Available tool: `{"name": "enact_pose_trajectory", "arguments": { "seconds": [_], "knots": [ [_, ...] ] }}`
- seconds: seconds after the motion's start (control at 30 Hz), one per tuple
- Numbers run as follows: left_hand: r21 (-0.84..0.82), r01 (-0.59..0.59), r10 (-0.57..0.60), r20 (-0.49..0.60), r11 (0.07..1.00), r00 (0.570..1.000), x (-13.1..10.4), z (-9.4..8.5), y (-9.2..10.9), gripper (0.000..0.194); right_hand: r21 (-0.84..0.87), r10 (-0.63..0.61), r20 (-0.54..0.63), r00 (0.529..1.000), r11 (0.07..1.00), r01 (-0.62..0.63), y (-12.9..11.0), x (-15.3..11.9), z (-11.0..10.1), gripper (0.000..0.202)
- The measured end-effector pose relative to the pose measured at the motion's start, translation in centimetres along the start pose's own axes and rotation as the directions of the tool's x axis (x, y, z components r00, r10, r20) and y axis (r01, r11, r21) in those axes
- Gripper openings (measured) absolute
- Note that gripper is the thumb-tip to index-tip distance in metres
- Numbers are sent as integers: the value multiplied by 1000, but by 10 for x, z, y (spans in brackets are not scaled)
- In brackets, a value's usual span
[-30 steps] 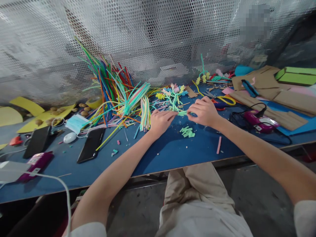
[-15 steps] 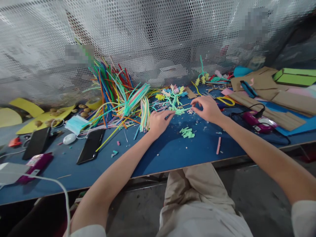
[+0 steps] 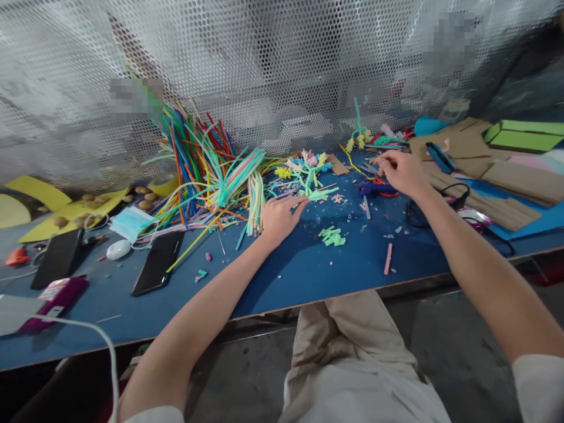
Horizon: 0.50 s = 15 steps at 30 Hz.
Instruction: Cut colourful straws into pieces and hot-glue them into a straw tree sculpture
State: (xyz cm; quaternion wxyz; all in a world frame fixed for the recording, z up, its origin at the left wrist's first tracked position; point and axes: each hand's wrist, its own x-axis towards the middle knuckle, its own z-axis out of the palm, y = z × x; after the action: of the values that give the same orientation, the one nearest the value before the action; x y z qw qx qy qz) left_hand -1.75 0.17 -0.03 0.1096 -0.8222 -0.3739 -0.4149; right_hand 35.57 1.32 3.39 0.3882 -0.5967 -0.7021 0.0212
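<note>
My left hand [image 3: 284, 218] has thumb and forefinger pinched at the end of a pale green pipe cleaner piece [image 3: 319, 194], low on the table. Just beyond it stands a small branching pipe-cleaner plant [image 3: 311, 171] with green stems and pink, yellow and blue tips. My right hand [image 3: 399, 170] is closed over the handles of a pair of scissors [image 3: 368, 168], whose blades point left; the handles are hidden under the hand. A blue and red tool [image 3: 378, 187] lies just below that hand. Several short green pieces [image 3: 333, 236] lie in front of the plant.
A large bundle of coloured pipe cleaners [image 3: 202, 158] stands at the back left. Two dark phones [image 3: 156, 264], a face mask [image 3: 132, 223] and a white mouse [image 3: 118, 249] lie on the left. Cardboard pieces [image 3: 515, 170] cover the right. A perforated metal screen [image 3: 282, 70] closes off the back.
My right hand has moved right and away from the green piece, onto the scissors, uncovering the blue and red tool. My left hand stays at the green piece.
</note>
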Motion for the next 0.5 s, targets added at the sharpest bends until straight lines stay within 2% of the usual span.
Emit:
{"name": "enact_pose_trajectory", "arguments": {
  "seconds": [0.07,0.13,0.2,0.3,0.4,0.5],
  "knots": [
    [4,9,-9,-9,1000,1000,0,1,0,19,-153,-23,157,987,987,47,14,2,1,32],
    [7,16,-16,-13,1000,1000,-1,1,0,18,-291,-43,366,930,943,158,27,2,6,41],
    [6,14,-14,-14,1000,1000,-1,1,0,18,-394,-6,473,881,893,218,37,2,13,51],
    [1,8,-8,-11,1000,1000,-1,1,0,17,-432,15,470,882,876,215,43,0,23,44],
    [-4,13,-13,-11,1000,1000,-1,0,0,17,-311,-39,427,903,932,187,39,-1,28,38],
    [-9,18,-19,-17,1000,1000,-1,0,0,17,-227,-58,297,953,965,129,27,0,26,45]
  ]
}}
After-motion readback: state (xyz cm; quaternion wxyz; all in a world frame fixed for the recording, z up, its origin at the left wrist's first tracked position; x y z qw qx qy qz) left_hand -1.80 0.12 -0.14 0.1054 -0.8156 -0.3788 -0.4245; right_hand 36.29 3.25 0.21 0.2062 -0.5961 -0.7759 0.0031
